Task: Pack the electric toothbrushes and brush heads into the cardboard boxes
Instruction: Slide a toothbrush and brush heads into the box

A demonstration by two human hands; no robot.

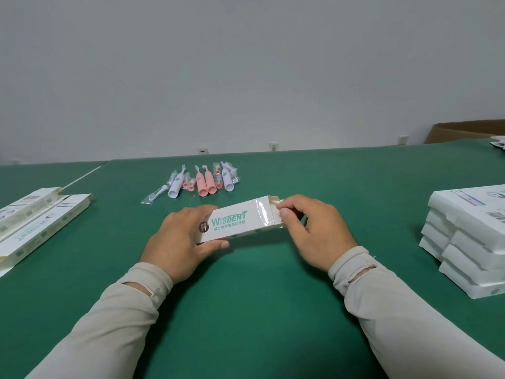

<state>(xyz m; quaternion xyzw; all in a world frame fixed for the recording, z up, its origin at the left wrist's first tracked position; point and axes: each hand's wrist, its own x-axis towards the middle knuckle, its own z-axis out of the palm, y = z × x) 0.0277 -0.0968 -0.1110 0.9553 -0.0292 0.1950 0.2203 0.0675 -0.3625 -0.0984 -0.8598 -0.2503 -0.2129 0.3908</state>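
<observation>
From the head view, our left hand [181, 239] grips one end of the box [235, 221], fingers curled round it just above the table [259, 310]. Our right hand [314, 231] pinches its end flap [274, 201]. Toothbrushes [203, 181] and brush heads [188, 183] lie beyond; flat boxes [35, 220] left, stacked boxes [470, 242] right.

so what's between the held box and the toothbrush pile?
Head view: only bare green mat between the Wisdent box and the toothbrushes.

plain grey wall [246, 64], wall sockets [273, 146], green table [259, 310]
</observation>
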